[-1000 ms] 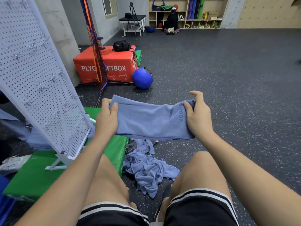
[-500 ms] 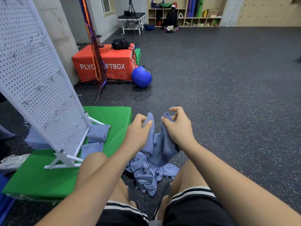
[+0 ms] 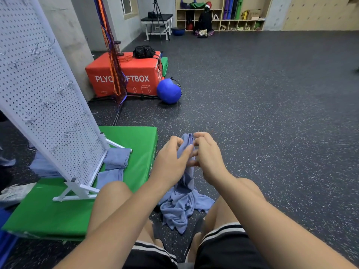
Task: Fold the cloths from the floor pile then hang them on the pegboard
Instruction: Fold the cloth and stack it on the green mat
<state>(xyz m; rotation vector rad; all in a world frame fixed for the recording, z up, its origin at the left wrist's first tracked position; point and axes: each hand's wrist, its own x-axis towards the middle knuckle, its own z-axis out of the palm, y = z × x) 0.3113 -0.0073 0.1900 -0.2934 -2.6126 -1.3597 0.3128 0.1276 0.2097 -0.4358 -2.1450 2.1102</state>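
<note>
Head view: the left hand [image 3: 171, 160] and right hand [image 3: 208, 154], nearly touching, both curl their fingers tightly round the bunched top of a blue cloth [image 3: 186, 141]. The cloth trails down into the floor pile [image 3: 180, 207] between the knees, right of the white pegboard [image 3: 48, 98].

Pegboard [image 3: 44, 98] on mat [image 3: 136, 140] – left of cloth pile [image 3: 180, 208].

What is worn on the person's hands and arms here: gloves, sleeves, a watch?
Nothing visible. The left hand and right hand are ungloved, with no rings or watch seen, and no sleeves in view. Below them are black shorts with white-striped hems.
</note>
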